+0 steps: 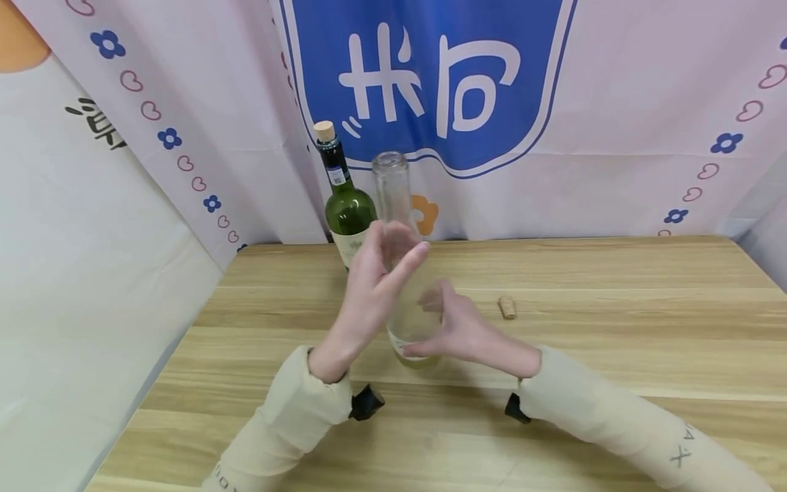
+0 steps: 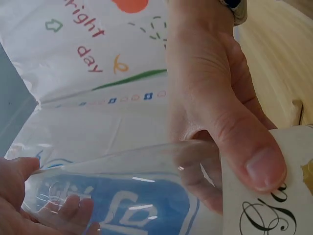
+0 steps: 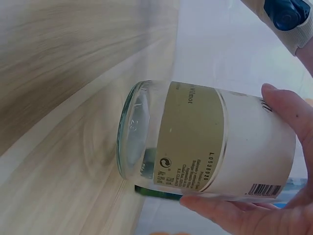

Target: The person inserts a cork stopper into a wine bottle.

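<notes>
A clear glass bottle (image 1: 391, 188) with a pale label (image 3: 195, 137) stands roughly upright between both hands. Around its upper body my left hand (image 1: 371, 287) curls, with the thumb in front; in the left wrist view those fingers show through the glass. Lower down, my right hand (image 1: 464, 324) grips the label area, its thumb (image 2: 264, 169) pressed on the label. Whether the bottle's base (image 3: 129, 132) touches the table, I cannot tell. Just behind and left is a green wine bottle (image 1: 349, 212) with a cork (image 1: 324, 131) in its neck, partly hidden by my left hand.
A loose cork (image 1: 507, 307) lies on the wooden table (image 1: 615, 287), right of my right hand. Behind the table hangs a printed cloth (image 1: 615, 137) with a blue emblem. White cloth (image 1: 92, 273) covers the left side.
</notes>
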The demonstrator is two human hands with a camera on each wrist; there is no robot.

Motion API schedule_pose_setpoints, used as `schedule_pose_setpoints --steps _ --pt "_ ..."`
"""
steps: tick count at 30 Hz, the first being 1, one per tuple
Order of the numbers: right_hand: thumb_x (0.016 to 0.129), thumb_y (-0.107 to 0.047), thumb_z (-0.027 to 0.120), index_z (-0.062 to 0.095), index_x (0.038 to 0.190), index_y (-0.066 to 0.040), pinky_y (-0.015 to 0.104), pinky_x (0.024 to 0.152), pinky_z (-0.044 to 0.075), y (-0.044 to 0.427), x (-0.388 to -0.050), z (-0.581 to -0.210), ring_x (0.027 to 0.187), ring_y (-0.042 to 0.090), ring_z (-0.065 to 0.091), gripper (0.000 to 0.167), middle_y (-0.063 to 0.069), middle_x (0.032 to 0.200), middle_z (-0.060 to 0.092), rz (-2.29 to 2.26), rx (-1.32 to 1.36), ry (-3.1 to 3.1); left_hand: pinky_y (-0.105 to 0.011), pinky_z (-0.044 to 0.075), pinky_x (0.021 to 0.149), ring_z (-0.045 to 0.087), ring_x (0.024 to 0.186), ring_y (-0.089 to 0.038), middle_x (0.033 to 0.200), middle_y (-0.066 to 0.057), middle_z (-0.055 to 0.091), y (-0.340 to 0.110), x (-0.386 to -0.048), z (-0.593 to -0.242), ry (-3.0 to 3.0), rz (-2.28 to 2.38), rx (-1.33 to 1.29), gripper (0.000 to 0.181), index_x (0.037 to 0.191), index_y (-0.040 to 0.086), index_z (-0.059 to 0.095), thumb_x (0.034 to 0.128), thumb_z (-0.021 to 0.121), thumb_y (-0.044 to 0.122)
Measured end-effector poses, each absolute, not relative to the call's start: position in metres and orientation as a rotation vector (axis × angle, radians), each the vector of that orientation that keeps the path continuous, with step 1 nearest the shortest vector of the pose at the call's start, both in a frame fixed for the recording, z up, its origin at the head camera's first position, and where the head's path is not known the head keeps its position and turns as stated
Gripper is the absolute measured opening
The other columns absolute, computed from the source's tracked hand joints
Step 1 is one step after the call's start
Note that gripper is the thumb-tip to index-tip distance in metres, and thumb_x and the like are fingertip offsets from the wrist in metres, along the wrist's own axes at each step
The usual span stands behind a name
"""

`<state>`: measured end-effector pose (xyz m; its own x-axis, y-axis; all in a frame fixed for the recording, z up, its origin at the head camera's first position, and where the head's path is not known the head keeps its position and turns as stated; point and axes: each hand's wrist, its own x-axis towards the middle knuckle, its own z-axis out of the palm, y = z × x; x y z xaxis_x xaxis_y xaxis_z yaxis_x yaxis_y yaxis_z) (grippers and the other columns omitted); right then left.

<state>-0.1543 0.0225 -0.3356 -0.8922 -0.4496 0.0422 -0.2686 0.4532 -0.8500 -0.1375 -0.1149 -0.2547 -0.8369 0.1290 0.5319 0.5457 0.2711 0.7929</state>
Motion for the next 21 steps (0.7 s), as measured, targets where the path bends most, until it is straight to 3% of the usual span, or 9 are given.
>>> schedule_pose_setpoints --steps 6,21 --pt "0.058 -0.031 0.086 0.040 0.114 -0.006 0.044 0.087 0.045 0.048 -0.157 -0.336 0.109 0.030 0.053 0.077 0.011 0.117 0.053 -1.394 -0.710 2.527 -0.028 0.043 0.089 0.055 0.098 -0.015 0.103 -0.009 0.057 -0.093 -0.140 -0.254 -2.216 -1.584 -0.636 0.025 0.106 0.002 0.046 0.0899 0.057 0.016" --pt "0.059 -0.032 0.085 0.042 0.116 -0.009 0.043 0.081 0.048 0.085 -0.164 -0.342 0.105 0.029 0.054 0.076 0.011 0.115 0.055 -1.325 -0.855 2.564 -0.029 0.042 0.087 0.052 0.101 -0.015 0.106 -0.006 0.054 -0.059 -0.144 -0.259 -2.318 -1.569 -0.565 0.033 0.110 0.006 0.043 0.0897 0.058 0.026"
